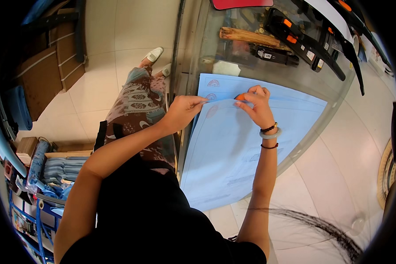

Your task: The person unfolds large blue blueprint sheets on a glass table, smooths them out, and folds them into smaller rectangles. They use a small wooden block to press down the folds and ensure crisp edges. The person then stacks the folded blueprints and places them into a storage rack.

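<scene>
Large blue drawing sheets with reddish stamps lie in a stack on a glass-topped counter. My left hand [184, 114] pinches the far left corner of the top blue sheet [224, 148] between thumb and fingertips. That sheet's far edge is lifted and curved towards me, baring stamped corners of the lower sheets [267, 86]. At the same edge, my right hand [259, 104] has its thumb on the near face and its index finger at the edge. A small orange cover [240, 97] sits at that index fingertip; its exact kind is unclear. Bracelets circle the right wrist.
On the glass counter [214, 39] beyond the sheets lie a wooden stick [249, 37], a black device [274, 56] and black-and-orange tools [290, 31]. A red mat [242, 3] is farther off. Cardboard boxes [41, 82] and stacked folded blue sheets [64, 168] stand at left.
</scene>
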`<act>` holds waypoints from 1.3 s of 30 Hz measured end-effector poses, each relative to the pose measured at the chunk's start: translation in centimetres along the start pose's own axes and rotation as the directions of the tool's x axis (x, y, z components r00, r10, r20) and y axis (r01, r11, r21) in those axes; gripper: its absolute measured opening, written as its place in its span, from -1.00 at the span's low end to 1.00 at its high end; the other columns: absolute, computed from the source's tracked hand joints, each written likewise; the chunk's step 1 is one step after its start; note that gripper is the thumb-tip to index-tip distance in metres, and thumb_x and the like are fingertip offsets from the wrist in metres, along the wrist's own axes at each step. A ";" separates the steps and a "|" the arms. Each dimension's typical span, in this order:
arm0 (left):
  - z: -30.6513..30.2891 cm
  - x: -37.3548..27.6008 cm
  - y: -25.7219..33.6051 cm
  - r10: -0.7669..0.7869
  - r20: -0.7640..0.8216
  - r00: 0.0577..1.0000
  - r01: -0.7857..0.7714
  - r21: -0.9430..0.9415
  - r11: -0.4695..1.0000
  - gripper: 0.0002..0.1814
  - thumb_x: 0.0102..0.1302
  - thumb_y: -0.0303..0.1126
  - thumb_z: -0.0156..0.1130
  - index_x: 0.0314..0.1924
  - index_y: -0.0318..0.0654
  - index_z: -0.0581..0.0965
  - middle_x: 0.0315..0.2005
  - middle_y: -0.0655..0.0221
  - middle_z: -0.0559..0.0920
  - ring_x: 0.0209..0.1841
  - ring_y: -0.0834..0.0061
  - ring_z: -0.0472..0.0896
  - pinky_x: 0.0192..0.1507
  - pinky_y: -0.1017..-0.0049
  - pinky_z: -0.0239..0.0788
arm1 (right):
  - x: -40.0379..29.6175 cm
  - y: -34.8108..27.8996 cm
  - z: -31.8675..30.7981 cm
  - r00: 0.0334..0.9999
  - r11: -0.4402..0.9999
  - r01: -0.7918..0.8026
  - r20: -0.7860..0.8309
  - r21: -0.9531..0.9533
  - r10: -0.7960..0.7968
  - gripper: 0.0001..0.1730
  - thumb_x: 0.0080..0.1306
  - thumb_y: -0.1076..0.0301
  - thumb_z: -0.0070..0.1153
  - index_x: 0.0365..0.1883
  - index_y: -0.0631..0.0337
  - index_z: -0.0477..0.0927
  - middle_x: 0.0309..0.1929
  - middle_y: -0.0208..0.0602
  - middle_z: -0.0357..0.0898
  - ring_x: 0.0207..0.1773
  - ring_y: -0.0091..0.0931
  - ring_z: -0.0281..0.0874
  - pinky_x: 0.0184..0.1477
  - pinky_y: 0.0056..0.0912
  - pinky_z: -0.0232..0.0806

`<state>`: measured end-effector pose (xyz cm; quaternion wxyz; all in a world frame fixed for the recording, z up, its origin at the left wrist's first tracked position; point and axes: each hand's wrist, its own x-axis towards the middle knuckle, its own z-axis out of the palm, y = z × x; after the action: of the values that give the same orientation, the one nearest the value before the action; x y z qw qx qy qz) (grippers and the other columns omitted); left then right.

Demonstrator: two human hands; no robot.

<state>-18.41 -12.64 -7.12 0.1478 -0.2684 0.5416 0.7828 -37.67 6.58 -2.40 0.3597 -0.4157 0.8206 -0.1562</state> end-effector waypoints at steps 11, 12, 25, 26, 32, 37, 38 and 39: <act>-1.0 -0.1 0.0 -0.047 0.138 0.989 0.040 0.054 0.998 -0.74 0.44 -0.37 0.09 -0.05 -0.43 0.58 -0.49 0.45 0.57 -0.41 0.74 0.40 -0.37 0.62 0.31 | -0.4 -0.5 0.9 0.997 0.999 -0.002 -0.075 -0.049 -0.002 -0.88 0.16 0.20 0.27 -0.42 0.00 0.67 -0.42 -0.39 0.28 -0.12 -0.43 0.28 0.18 -0.17 -0.08; -1.2 -0.1 0.1 -0.044 0.155 0.987 0.036 0.049 0.998 -0.73 0.43 -0.35 0.09 -0.06 -0.43 0.57 -0.51 0.42 0.57 -0.42 0.72 0.40 -0.39 0.60 0.31 | -0.4 -0.4 1.0 0.997 0.999 -0.008 -0.073 -0.042 0.005 -0.88 0.16 0.20 0.27 -0.42 0.00 0.67 -0.42 -0.39 0.28 -0.13 -0.43 0.28 0.18 -0.17 -0.08; -2.0 -0.6 0.0 0.094 0.361 0.928 -0.165 0.170 0.972 -0.57 0.22 -0.46 0.35 0.11 -0.26 0.55 -0.12 0.31 0.59 -0.07 0.48 0.56 -0.01 0.47 0.40 | -0.2 -5.1 0.9 0.974 0.998 0.037 -0.223 -0.041 -0.045 -0.66 0.12 0.26 0.33 -0.11 0.00 0.60 -0.16 -0.45 0.53 -0.04 -0.44 0.37 0.22 -0.13 -0.04; -2.0 -0.7 0.3 0.083 0.375 0.923 -0.152 0.157 0.976 -0.56 0.20 -0.48 0.36 0.11 -0.23 0.56 -0.08 0.31 0.58 -0.02 0.47 0.55 0.04 0.45 0.40 | 0.3 -5.7 0.9 0.980 0.995 0.092 -0.175 -0.031 -0.096 -0.63 0.12 0.25 0.33 -0.09 -0.01 0.58 -0.17 -0.47 0.53 -0.04 -0.45 0.38 0.23 -0.13 -0.04; -1.7 -0.8 1.9 0.116 0.294 0.949 -0.064 -0.179 0.982 -0.33 0.18 -0.45 0.39 0.30 -0.17 0.35 0.04 0.32 0.54 0.08 0.43 0.54 0.15 0.41 0.37 | 0.5 -4.3 0.1 0.993 0.993 0.077 0.088 0.092 -0.085 -0.70 0.10 0.21 0.35 -0.19 -0.01 0.60 -0.29 -0.56 0.54 -0.09 -0.50 0.43 0.25 -0.16 -0.04; -2.5 1.2 3.2 0.019 0.336 0.942 0.069 -0.247 0.966 -0.18 0.17 -0.53 0.37 0.38 -0.15 0.17 0.12 0.28 0.48 0.14 0.45 0.50 0.16 0.43 0.38 | 0.9 -1.8 0.5 0.995 0.995 0.095 -0.024 0.029 -0.094 -0.83 0.12 0.22 0.33 -0.39 0.02 0.60 -0.40 -0.61 0.52 -0.16 -0.52 0.39 0.20 -0.24 -0.04; -2.7 1.2 3.4 0.000 0.364 0.931 0.090 -0.230 0.969 -0.17 0.16 -0.59 0.34 0.39 -0.15 0.16 0.19 0.29 0.41 0.21 0.44 0.44 0.19 0.43 0.37 | 1.0 -2.0 0.9 0.994 0.994 0.102 -0.028 0.028 -0.101 -0.84 0.13 0.23 0.33 -0.39 0.02 0.60 -0.39 -0.61 0.52 -0.17 -0.51 0.38 0.19 -0.25 -0.04; -2.9 1.4 3.5 -0.017 0.394 0.919 0.110 -0.214 0.971 -0.17 0.15 -0.66 0.32 0.39 -0.16 0.16 0.26 0.30 0.34 0.28 0.43 0.39 0.22 0.43 0.36 | 1.2 -2.1 1.4 0.994 0.994 0.107 -0.031 0.025 -0.106 -0.85 0.14 0.24 0.32 -0.39 0.02 0.60 -0.38 -0.62 0.53 -0.17 -0.51 0.37 0.17 -0.26 -0.04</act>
<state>-20.62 -16.73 -5.98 0.2456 -0.1406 0.3974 0.8729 -35.92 4.40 -2.74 0.3441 -0.4516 0.8004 -0.1922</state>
